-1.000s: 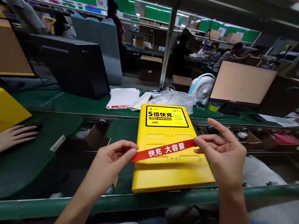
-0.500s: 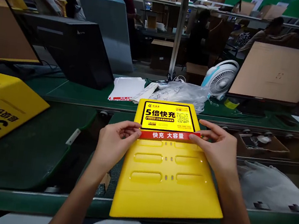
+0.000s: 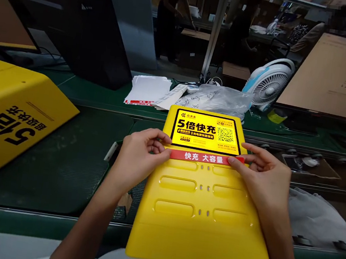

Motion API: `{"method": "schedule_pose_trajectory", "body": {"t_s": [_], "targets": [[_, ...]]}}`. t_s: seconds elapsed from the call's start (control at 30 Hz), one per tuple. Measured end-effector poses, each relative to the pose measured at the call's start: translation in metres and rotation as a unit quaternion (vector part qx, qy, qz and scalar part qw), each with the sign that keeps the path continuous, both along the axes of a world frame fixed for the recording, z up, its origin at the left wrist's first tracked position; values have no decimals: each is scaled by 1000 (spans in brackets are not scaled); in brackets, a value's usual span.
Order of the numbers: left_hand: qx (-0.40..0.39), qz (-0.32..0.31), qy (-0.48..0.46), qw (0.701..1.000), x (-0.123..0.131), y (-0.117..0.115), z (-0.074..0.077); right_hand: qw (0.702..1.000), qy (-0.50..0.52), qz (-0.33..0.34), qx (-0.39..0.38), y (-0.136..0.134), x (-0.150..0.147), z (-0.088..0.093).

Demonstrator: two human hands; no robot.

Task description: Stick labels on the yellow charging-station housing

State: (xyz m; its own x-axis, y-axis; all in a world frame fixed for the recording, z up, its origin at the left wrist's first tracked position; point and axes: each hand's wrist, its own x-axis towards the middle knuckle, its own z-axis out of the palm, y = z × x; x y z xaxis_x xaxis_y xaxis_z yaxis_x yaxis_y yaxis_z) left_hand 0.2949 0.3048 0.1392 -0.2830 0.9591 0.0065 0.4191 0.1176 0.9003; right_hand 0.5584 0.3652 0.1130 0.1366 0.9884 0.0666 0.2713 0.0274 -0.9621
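Note:
A yellow plastic panel (image 3: 199,240) with recessed slots lies in front of me, its near end over the bench's front edge. At its far end is a black-framed yellow label (image 3: 198,129) with Chinese text and a QR code. Just below that label, a red sticker strip (image 3: 203,158) with white lettering spans the panel. My left hand (image 3: 144,153) pinches the strip's left end between thumb and fingers. The right end is pinched by my right hand (image 3: 261,176). Whether the strip's middle touches the panel, I cannot tell.
Another yellow casing (image 3: 15,124) stands at left on the green conveyor (image 3: 57,173). Behind are white sheets (image 3: 149,89), a clear plastic bag (image 3: 215,101), a fan (image 3: 270,89), a monitor (image 3: 334,79) and a black box (image 3: 77,34). People work in the background.
My view has tilted down. The casing on the left has shifted right along the conveyor. Both hands keep hold of the red strip, which lies in much the same place on the panel.

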Motion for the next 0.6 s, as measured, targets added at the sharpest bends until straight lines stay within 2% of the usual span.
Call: {"method": "schedule_pose_trajectory", "body": {"t_s": [0.2,0.6], "targets": [[-41,5,38,998,9,12,6,999,29,-13,-17,0,5,4],[-32,-7,80,996,8,18,9,1000,9,-1,-6,-1,9,-1]]}}
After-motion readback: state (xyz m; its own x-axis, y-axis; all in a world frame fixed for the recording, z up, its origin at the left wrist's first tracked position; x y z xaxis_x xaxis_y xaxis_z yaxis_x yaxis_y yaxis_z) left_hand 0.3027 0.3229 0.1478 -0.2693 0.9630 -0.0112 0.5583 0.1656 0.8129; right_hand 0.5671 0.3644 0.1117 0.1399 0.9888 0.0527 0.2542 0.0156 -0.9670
